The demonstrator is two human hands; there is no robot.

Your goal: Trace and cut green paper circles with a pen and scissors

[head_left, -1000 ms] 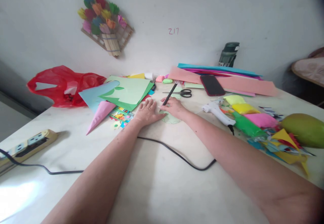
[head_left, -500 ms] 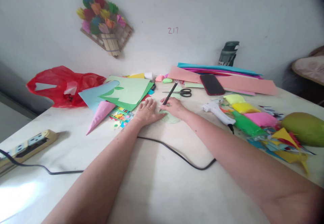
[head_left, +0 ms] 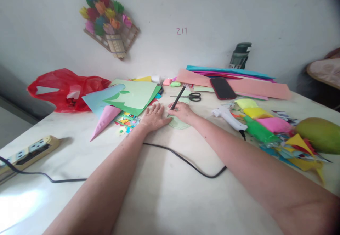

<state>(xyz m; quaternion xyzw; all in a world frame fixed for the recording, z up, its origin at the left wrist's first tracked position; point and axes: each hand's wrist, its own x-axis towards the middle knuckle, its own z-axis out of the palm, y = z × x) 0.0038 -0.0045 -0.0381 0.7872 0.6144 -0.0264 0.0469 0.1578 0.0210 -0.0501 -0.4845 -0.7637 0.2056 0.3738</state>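
My right hand [head_left: 183, 113] grips a slim black pen [head_left: 177, 97], its upper end leaning away to the right. Beneath that hand lies a pale green paper piece [head_left: 180, 123] with a wavy outline marked along its edge. My left hand [head_left: 154, 117] rests flat beside it, fingers spread and thumb pointing at the green piece. The pen's tip is hidden behind my right fingers. Just beyond my hands are scissors [head_left: 193, 97] with black handles.
Green and white sheets [head_left: 138, 95], a pink paper cone [head_left: 105, 121] and a red plastic bag [head_left: 61, 90] lie left. To the right are a white glue gun [head_left: 230, 119], a phone [head_left: 222, 88], clay packs [head_left: 261, 130] and a mango-like fruit [head_left: 318, 136]. A black cord [head_left: 186, 160] crosses in front.
My left thumb has drawn back slightly to the left, baring a bit more of the pale green paper. The right hand and pen have hardly moved.
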